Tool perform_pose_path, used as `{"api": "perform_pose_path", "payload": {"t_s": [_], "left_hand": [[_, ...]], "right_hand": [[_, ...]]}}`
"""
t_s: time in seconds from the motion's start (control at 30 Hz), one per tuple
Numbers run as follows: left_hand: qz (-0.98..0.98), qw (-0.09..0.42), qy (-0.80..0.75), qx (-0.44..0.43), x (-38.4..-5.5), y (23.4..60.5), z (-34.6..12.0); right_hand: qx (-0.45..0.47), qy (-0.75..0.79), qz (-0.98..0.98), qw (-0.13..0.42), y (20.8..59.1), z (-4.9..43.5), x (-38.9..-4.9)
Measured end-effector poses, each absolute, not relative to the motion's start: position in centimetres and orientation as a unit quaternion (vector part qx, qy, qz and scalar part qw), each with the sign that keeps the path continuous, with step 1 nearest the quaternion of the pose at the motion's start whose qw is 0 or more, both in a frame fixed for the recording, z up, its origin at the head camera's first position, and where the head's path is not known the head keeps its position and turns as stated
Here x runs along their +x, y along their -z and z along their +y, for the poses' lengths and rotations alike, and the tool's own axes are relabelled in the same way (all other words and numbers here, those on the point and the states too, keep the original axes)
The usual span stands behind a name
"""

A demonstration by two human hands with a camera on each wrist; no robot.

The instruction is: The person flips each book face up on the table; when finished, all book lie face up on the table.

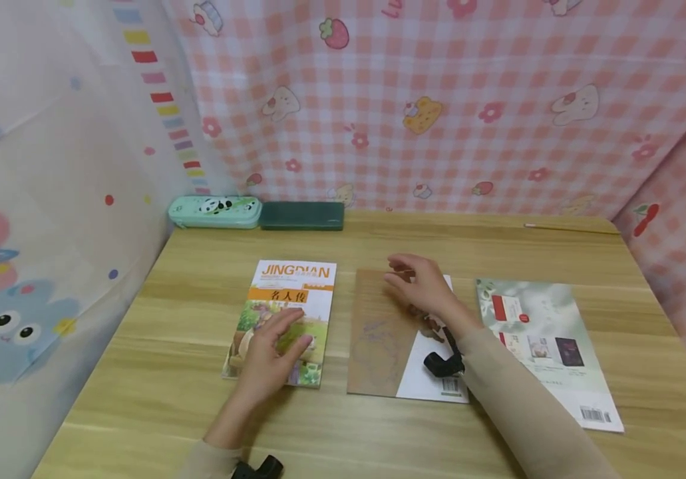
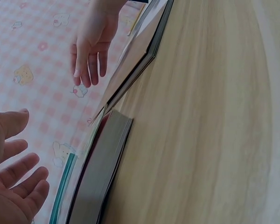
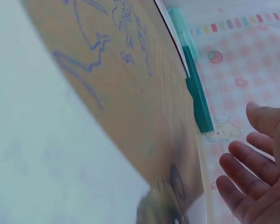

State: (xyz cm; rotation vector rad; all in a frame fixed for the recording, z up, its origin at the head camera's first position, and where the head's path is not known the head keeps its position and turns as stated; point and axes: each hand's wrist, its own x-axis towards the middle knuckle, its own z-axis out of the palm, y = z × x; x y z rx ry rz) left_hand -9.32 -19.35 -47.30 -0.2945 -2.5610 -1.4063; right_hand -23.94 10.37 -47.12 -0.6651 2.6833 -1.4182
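Note:
Three books lie in a row on the wooden table. At left is a thick book [image 1: 317,320] with a colourful cover and orange "JINGDIAN" lettering. Over its lower part hovers my left hand [image 1: 268,362], fingers relaxed and apart. The middle book [image 1: 378,352] has a brown and white cover with blue line drawings. Above its upper part is my right hand [image 1: 423,287], with loosely bent fingers and an empty palm. The right wrist view shows that hand's fingers [image 3: 247,172] spread. Partly behind my right forearm lies a pale green book [image 1: 549,306], back cover up.
Along the table's back edge sit a mint pencil case [image 1: 215,211] with a panda print and a dark green flat case [image 1: 302,216]. A thin pencil [image 1: 570,229] lies at the back right. Patterned curtains [image 1: 378,106] hang behind and beside the table [image 1: 157,372].

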Motion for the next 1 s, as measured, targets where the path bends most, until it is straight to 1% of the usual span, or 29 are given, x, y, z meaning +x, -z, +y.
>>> {"api": "perform_pose_path", "payload": {"t_s": [0.1,0.27,0.5,0.6,0.8,1.0], "left_hand": [[-0.867,0.092,0.479,-0.099,-9.1,47.5,-19.2],[-0.869,0.080,0.477,-0.106,-8.8,47.7,-18.7],[-0.866,0.081,0.481,-0.110,-8.6,47.5,-17.4],[-0.864,0.076,0.485,-0.111,-8.5,47.6,-16.6],[-0.868,0.049,0.477,-0.128,-8.5,47.8,-15.3],[-0.861,0.053,0.483,-0.148,-8.5,48.5,-14.2]], "right_hand": [[-0.217,0.450,0.866,0.007,47.4,10.9,-23.8],[-0.210,0.445,0.871,0.006,47.5,12.2,-23.3],[-0.193,0.440,0.877,-0.011,47.4,14.1,-23.2],[-0.186,0.444,0.876,-0.008,47.3,14.9,-23.2],[-0.167,0.442,0.881,-0.003,47.4,16.8,-23.0],[-0.165,0.429,0.888,-0.008,47.8,18.3,-23.1]]}}
